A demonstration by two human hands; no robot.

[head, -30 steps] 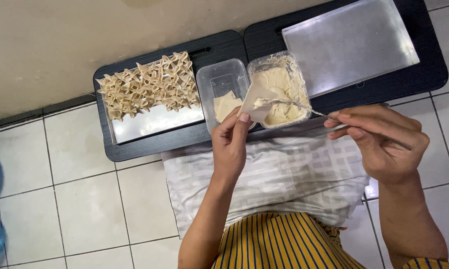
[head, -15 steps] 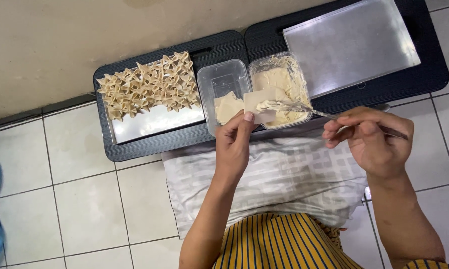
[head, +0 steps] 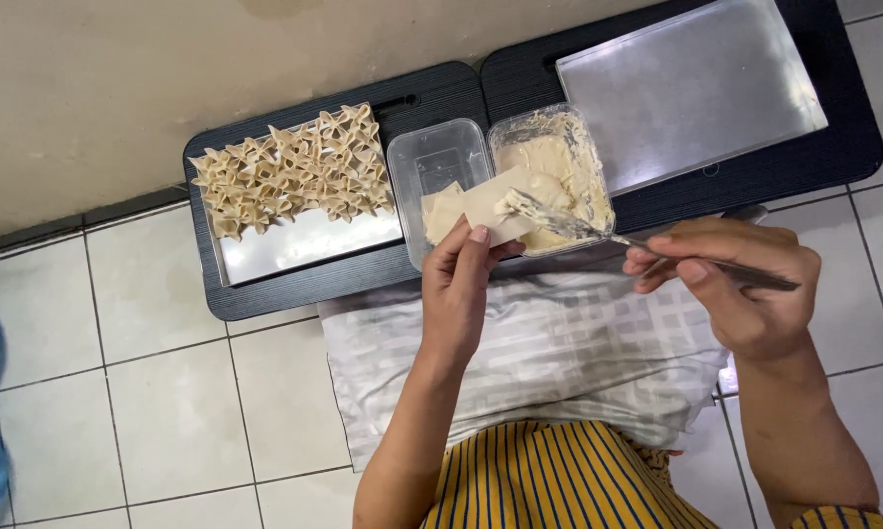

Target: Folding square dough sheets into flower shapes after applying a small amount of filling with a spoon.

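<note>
- Filling roughly two thirds of the left metal tray (head: 304,245), the folded dumplings (head: 289,171) stand in close rows; a bare strip remains along its near edge, so I judge the batch well under way but not finished.
- Next to it, the clear tub (head: 431,162) holds only a few square wrappers (head: 443,211) at its near end.
- The left hand (head: 461,294) pinches one wrapper (head: 495,204) between thumb and fingers, holding it over the near rims of the two tubs.
- The filling tub (head: 593,147) is smeared and partly emptied, with paste left in it.
- The right hand (head: 745,284) grips a spoon handle (head: 745,276) in closed fingers, its loaded tip touching the held wrapper.
- The right metal tray (head: 696,88) lies bare, so much room is left.
- Both black boards (head: 275,294) sit against the wall; a striped pillow (head: 559,362) fills the lap, leaving the hands little space between.
</note>
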